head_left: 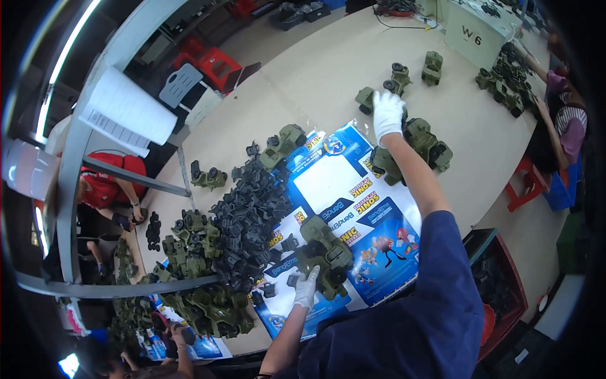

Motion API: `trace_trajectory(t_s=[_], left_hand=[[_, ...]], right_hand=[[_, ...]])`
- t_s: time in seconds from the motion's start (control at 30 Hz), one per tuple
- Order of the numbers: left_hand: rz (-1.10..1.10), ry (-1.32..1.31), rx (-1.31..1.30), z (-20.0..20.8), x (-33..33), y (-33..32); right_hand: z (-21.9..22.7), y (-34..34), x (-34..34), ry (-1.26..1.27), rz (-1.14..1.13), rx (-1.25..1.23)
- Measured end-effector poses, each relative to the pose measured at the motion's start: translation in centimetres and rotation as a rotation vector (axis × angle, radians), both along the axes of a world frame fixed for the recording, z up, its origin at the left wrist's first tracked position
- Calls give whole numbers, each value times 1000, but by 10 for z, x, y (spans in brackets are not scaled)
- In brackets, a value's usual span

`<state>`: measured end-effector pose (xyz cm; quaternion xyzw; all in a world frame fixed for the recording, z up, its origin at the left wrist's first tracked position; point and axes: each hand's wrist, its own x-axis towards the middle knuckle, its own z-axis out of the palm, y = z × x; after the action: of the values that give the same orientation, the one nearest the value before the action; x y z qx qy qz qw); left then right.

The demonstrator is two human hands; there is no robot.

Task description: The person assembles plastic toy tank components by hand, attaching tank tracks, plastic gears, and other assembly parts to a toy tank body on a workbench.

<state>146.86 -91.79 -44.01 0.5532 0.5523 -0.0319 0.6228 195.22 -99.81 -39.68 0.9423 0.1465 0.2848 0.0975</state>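
Note:
My left hand (306, 289), in a white glove, is closed at the near edge of an olive-green toy jeep (328, 249) with dark wheels. That jeep rests over blue-and-white printed sheets (325, 180). My right hand (387, 117), also gloved, reaches far across the table, close to a green toy vehicle (365, 99) and another toy jeep (397, 79). Its fingertips are partly hidden, so its grip does not show clearly. More green toy vehicles (435, 148) sit beside my right forearm. Left of the sheets lies a large heap of small black plastic parts (249, 218).
Green toy vehicles (211, 309) are piled at the left, by a grey metal frame (126, 287). One more vehicle (432, 68) stands at the far side. Co-workers sit left and right, one in purple (573, 136). A dark red crate (505, 278) stands right of me.

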Motion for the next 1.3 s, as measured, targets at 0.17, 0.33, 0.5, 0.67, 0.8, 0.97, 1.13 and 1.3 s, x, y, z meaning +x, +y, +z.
trace_trajectory(t_s=[0.17, 0.33, 0.5, 0.67, 0.8, 0.97, 1.13, 1.3], left_hand=[[61, -109, -105, -66, 5, 10], [41, -139, -392, -26, 69, -6], [-227, -484, -784, -37, 216, -51], [-503, -289, 37, -22, 249, -44], [-832, -320, 111, 9, 150, -9], [-738, -51, 202, 49, -11, 10], [1, 128, 758, 64, -161, 40], [511, 510, 1152, 93, -206, 132]], right_hand=[[-19, -17, -171, 1308, 675, 198], [-48, -65, -257, 1772, 517, 1192], [-61, -134, -149, 1032, 332, 1093], [-32, -112, -90, 519, 245, 1165], [-4, -72, -155, 349, 596, 237], [-35, -62, -87, 311, 474, -172], [-11, -17, -49, 254, 41, -197], [-103, 8, -139, 627, 865, 221]])
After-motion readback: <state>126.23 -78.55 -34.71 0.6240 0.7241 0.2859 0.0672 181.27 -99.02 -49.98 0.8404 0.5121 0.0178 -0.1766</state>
